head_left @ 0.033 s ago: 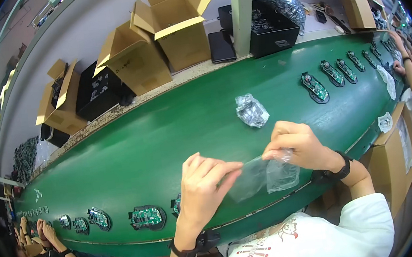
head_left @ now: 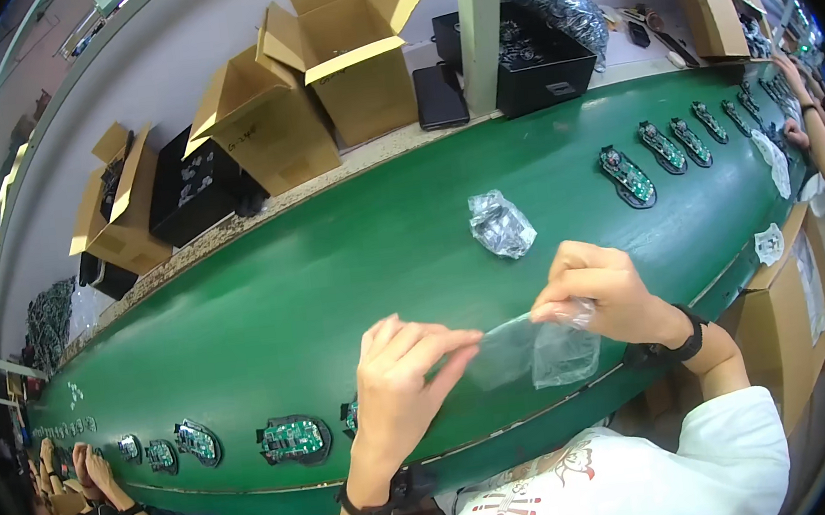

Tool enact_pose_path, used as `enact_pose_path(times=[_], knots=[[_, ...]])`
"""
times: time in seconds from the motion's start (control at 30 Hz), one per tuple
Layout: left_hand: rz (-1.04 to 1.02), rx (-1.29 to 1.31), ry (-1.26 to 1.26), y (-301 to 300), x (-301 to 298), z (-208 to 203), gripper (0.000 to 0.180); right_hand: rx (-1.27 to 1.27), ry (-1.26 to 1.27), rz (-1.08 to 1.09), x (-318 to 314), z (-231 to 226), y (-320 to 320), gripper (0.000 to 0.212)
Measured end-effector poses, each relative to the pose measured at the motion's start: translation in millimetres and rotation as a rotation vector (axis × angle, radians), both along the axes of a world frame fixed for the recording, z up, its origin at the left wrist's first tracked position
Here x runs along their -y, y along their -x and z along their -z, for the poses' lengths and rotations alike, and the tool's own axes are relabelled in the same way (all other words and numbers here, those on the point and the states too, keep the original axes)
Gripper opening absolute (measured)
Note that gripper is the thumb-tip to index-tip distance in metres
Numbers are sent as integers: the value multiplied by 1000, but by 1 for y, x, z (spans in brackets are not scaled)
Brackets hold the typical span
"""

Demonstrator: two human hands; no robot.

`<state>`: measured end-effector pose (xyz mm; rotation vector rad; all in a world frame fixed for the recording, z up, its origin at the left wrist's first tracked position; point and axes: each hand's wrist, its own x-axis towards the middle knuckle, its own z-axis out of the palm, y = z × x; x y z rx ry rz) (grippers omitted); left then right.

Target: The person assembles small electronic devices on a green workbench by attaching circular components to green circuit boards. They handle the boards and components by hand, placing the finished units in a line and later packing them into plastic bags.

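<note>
Between my hands stretches a piece of clear plastic film (head_left: 565,354), its wrinkled part hanging under the right fingers. My left hand (head_left: 407,374) pinches one edge between thumb and index finger. At the other edge, my right hand (head_left: 595,289) is closed with its fingertips on the film. Whether the film is a bag or a loose sheet I cannot tell. Just beyond, a crumpled clear plastic bundle (head_left: 502,224) lies on the green belt (head_left: 382,251). A circuit board in a dark shell (head_left: 349,415) is partly hidden behind my left wrist.
Circuit boards in dark shells (head_left: 294,438) line the belt at left, with more (head_left: 627,177) at far right. Open cardboard boxes (head_left: 358,77) and black bins (head_left: 542,78) stand along the back ledge. Co-workers' hands (head_left: 93,467) show at both ends. A carton (head_left: 776,320) stands right.
</note>
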<state>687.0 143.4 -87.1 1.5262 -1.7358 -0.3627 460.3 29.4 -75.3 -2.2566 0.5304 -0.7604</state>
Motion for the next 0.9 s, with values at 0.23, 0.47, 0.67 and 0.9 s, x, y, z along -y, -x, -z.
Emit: enact_pose_path(times=[0.23,0.47,0.67,0.9], knots=[[-54,-93,50,17,6,-21,18,2,-284,8,15,3,9,22],[-22,-255,-25,31,11,-15,34,-69,-7,-184,-3,5,-12,36],[-196,-368,-102,3,-10,-12,41,-83,-179,277,40,-26,16,25],[-313,-442,-181,-24,-31,-3,36,-682,157,266,79,44,7,51]])
